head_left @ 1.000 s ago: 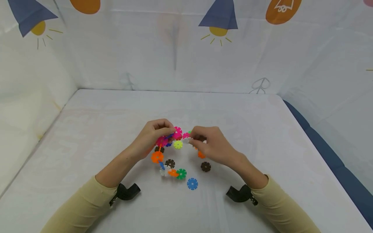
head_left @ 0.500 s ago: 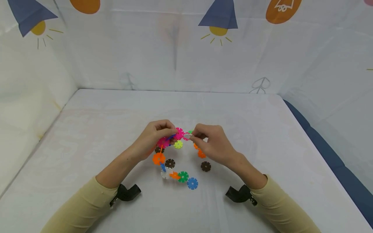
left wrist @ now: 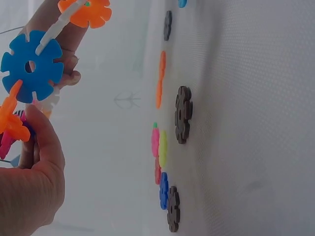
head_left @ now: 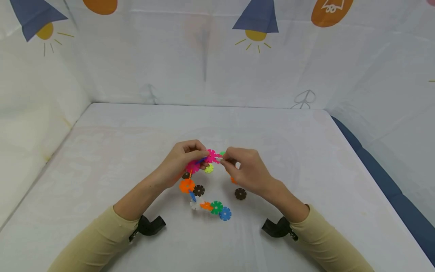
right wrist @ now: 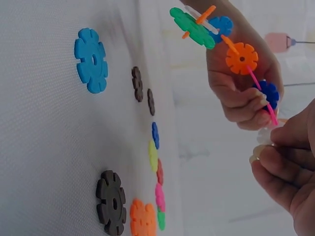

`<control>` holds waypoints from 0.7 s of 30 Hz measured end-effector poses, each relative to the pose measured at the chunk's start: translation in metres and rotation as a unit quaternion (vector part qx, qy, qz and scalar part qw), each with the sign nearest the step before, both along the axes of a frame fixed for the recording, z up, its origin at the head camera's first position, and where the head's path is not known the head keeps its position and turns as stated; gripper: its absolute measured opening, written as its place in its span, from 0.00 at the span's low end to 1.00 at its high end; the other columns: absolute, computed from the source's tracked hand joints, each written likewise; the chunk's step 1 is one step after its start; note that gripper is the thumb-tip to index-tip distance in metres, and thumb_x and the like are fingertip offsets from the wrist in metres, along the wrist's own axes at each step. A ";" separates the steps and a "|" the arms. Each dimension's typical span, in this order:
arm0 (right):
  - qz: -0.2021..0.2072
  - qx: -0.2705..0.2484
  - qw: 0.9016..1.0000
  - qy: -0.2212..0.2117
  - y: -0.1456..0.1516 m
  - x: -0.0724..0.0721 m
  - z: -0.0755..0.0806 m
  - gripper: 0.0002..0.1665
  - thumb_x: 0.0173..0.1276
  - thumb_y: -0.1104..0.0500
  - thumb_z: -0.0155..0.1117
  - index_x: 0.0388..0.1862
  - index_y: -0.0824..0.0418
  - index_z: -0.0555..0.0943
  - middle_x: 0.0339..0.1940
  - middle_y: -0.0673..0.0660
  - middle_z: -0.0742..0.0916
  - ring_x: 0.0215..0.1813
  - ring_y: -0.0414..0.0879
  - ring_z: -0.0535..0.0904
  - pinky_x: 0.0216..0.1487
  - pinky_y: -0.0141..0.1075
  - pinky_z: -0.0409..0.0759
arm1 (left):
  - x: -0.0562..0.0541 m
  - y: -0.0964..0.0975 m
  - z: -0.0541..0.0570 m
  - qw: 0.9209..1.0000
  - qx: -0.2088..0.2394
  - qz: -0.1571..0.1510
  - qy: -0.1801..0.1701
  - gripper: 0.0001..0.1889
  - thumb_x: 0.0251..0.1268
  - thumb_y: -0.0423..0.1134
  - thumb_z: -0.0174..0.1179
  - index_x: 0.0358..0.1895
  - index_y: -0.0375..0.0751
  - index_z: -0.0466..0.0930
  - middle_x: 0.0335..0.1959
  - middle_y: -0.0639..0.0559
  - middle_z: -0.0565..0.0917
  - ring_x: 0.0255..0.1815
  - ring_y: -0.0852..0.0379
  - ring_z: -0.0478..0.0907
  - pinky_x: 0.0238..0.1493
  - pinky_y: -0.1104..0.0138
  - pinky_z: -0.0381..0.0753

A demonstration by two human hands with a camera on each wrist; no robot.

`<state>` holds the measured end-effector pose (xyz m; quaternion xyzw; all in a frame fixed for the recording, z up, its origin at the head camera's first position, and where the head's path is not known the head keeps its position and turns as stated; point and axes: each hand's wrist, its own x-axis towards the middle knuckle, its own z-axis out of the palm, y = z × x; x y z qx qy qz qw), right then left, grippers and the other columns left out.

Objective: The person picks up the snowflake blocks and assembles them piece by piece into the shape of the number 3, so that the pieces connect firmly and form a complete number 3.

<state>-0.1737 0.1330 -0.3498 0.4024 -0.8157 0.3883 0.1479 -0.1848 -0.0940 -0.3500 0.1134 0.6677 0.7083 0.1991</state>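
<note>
My left hand pinches a chain of notched plastic discs near its upper end, by a pink disc and a dark blue disc. From there the chain hangs down through an orange disc, a blue disc and a white disc to a green disc at its lower end. My right hand pinches a whitish disc between thumb and fingertips, up against the pink disc. Whether the two discs' notches interlock is hidden by the fingers.
Loose discs lie on the white table: a light blue disc, brown discs including one brown disc at the right, a yellow disc and an orange disc. A white curtain stands behind the table.
My left hand has shifted slightly right with the chain, its green end moving right and down toward the light blue disc. The pink disc now meets the whitish disc in my right hand.
</note>
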 end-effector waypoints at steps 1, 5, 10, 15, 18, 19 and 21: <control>0.002 0.000 1.000 0.005 0.000 0.000 0.000 0.09 0.62 0.70 0.68 0.28 0.60 0.78 0.22 0.49 0.81 0.27 0.35 0.77 0.31 0.26 0.79 | 0.000 0.000 0.000 1.000 -0.001 0.001 0.001 0.09 0.72 0.39 0.58 0.38 0.35 0.77 0.30 0.50 0.80 0.30 0.58 0.80 0.40 0.69 0.84; 0.003 0.004 1.000 0.029 -0.002 0.001 -0.001 0.09 0.63 0.71 0.66 0.28 0.60 0.78 0.21 0.50 0.80 0.25 0.37 0.73 0.28 0.27 0.77 | 0.002 0.002 0.001 1.000 -0.005 0.008 0.006 0.10 0.71 0.39 0.58 0.39 0.33 0.77 0.30 0.50 0.81 0.29 0.57 0.81 0.40 0.69 0.85; -0.004 0.016 0.998 0.061 -0.004 0.003 -0.001 0.10 0.61 0.73 0.64 0.27 0.61 0.77 0.19 0.51 0.78 0.23 0.37 0.70 0.24 0.29 0.76 | 0.003 0.003 0.000 0.999 -0.018 0.019 0.019 0.10 0.70 0.39 0.59 0.38 0.33 0.78 0.28 0.50 0.82 0.29 0.57 0.81 0.39 0.68 0.85; -0.005 0.018 0.997 0.079 -0.007 0.005 0.000 0.09 0.60 0.74 0.62 0.28 0.61 0.77 0.19 0.52 0.79 0.22 0.38 0.69 0.24 0.26 0.75 | 0.005 0.003 0.000 0.998 -0.031 0.035 0.030 0.10 0.69 0.39 0.60 0.37 0.33 0.79 0.27 0.50 0.82 0.28 0.57 0.81 0.38 0.67 0.85; -0.010 0.020 0.996 0.086 -0.008 0.006 0.000 0.10 0.60 0.75 0.62 0.27 0.62 0.76 0.19 0.51 0.79 0.21 0.38 0.69 0.24 0.25 0.74 | 0.006 0.004 0.000 0.998 -0.031 0.040 0.031 0.10 0.69 0.39 0.61 0.36 0.33 0.80 0.26 0.51 0.83 0.28 0.57 0.81 0.35 0.69 0.83; -0.014 0.022 0.996 0.089 -0.008 0.006 0.000 0.10 0.59 0.75 0.62 0.27 0.62 0.76 0.19 0.51 0.78 0.21 0.38 0.69 0.24 0.24 0.73 | 0.006 0.004 0.000 0.998 -0.031 0.041 0.031 0.10 0.69 0.39 0.61 0.36 0.33 0.80 0.26 0.51 0.83 0.28 0.57 0.81 0.34 0.69 0.83; -0.021 0.025 0.995 0.093 -0.009 0.007 0.000 0.10 0.59 0.76 0.62 0.27 0.62 0.76 0.18 0.51 0.78 0.20 0.38 0.68 0.24 0.23 0.72 | 0.006 0.005 0.000 0.998 -0.030 0.044 0.029 0.10 0.68 0.40 0.61 0.36 0.33 0.80 0.26 0.51 0.83 0.27 0.57 0.81 0.34 0.70 0.83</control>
